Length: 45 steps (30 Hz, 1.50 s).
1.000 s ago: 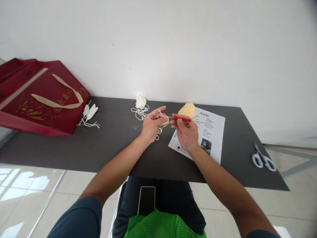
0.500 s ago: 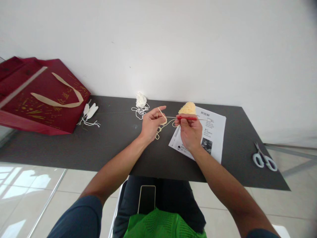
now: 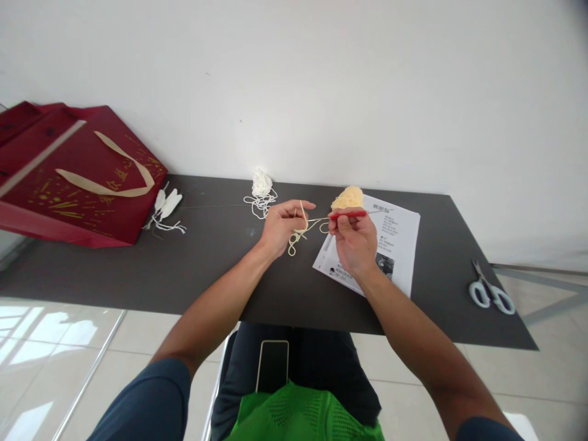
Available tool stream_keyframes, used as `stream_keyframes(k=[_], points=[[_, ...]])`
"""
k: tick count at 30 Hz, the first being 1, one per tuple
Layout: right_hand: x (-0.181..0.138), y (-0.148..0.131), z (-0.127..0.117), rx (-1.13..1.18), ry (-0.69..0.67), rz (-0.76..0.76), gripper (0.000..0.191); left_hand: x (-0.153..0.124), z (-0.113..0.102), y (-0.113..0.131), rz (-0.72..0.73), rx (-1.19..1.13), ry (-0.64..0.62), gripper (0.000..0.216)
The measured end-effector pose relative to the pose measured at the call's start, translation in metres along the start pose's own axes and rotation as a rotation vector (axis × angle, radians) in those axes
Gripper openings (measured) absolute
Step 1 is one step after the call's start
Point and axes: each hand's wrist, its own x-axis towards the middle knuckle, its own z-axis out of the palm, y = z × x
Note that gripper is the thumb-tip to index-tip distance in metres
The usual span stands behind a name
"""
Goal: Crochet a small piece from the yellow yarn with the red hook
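My left hand (image 3: pixel 283 228) pinches pale yellow yarn (image 3: pixel 293 247), with a strand looped over its raised index finger. Loose yarn dangles below the fingers and runs across toward the right. In my right hand (image 3: pixel 354 239) is a crochet hook (image 3: pixel 348 214) with a red handle, its thin metal shaft pointing left to the yarn at my left fingertips. The small stitches there are too fine to make out. A yellow yarn ball (image 3: pixel 348 198) lies just behind my right hand. Under that hand rest printed paper sheets (image 3: pixel 400 245).
White yarn (image 3: pixel 261 184) is heaped by the wall. White crocheted pieces (image 3: pixel 169 205) with loose tails lie beside a dark red gift bag (image 3: pixel 92 177) at the left. Scissors (image 3: pixel 491 291) lie near the right table edge. A phone (image 3: pixel 272 366) rests on my lap.
The hook's handle has tilted slightly, its back end rising. My left index finger has stretched a little to the right with the strand over it. Both hands keep their hold.
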Motion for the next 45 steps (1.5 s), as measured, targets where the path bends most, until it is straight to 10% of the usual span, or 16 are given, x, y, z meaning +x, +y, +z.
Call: stream_keyframes(k=[15,25,45], points=[[-0.003,-0.004,0.003,0.036,-0.077,-0.033,0.013,0.002,-0.002,0.006,-0.249,-0.205,-0.084,0.027],[0.003,0.002,-0.005,0.209,0.083,0.302,0.018,0.003,0.0,-0.005,0.001,0.015,0.013,0.018],[-0.012,0.015,0.011,0.122,0.08,0.227,0.019,-0.007,0.015,-0.01,0.097,0.169,0.142,0.05]])
